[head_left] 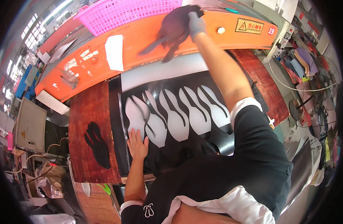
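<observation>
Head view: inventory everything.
Basket: one, pink, top.
Beam: one, orange, across top.
Sign: one, yellow, beam's right.
White sheet: one, white, on beam.
Panel: one, white, centre.
Black sheet: one, black, centre.
Cut-outs: at least four, whitish, centre.
Wood: two stretches, red-brown, either side.
Flat pieces: one cluster, black, left wood.
Scraps: many, mixed, right edge.
Held pieces: several, dark, over beam.
Left hand: one, bare, at leftmost cut-out.
Right hand: one, grey-gloved, grip on held pieces.

Paned windows [37, 33] (bright), lit tube [57, 12].
</observation>
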### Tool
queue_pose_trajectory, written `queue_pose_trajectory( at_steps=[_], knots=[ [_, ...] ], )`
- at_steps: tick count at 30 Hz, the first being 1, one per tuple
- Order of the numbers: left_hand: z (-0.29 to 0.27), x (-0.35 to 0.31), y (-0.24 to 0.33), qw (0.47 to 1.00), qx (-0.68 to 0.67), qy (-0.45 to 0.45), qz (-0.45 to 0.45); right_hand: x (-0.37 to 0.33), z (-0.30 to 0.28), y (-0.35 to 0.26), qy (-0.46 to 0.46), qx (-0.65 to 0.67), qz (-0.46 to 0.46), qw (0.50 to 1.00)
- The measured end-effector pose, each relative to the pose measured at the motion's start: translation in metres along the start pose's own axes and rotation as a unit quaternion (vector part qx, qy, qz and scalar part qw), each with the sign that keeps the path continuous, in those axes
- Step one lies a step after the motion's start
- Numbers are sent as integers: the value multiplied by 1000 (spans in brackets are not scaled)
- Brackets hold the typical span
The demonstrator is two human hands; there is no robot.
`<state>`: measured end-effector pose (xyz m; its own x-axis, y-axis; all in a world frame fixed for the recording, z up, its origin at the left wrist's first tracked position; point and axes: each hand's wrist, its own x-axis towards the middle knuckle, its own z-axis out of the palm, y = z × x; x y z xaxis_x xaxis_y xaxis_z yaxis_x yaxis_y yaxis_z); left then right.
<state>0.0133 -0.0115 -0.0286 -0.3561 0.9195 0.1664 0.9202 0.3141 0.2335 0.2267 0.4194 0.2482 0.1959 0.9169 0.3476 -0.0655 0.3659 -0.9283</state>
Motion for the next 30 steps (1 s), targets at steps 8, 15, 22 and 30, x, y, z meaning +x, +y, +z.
queue_pose_trajectory(
  at_steps=[8,15,22,30],
  knots=[
    [-10,-3,1,997,-44,48,29,-92,-52,-53,-169,49,16,984],
    [-111,8,76,879,-395,242,111,-226,-65,-62,-354,94,116,923],
    [-123,4,139,667,-717,196,58,-324,-86,-43,-467,20,60,882],
    [-123,-5,158,612,-734,279,91,-299,-103,-95,-532,-250,-95,803]
  ],
)
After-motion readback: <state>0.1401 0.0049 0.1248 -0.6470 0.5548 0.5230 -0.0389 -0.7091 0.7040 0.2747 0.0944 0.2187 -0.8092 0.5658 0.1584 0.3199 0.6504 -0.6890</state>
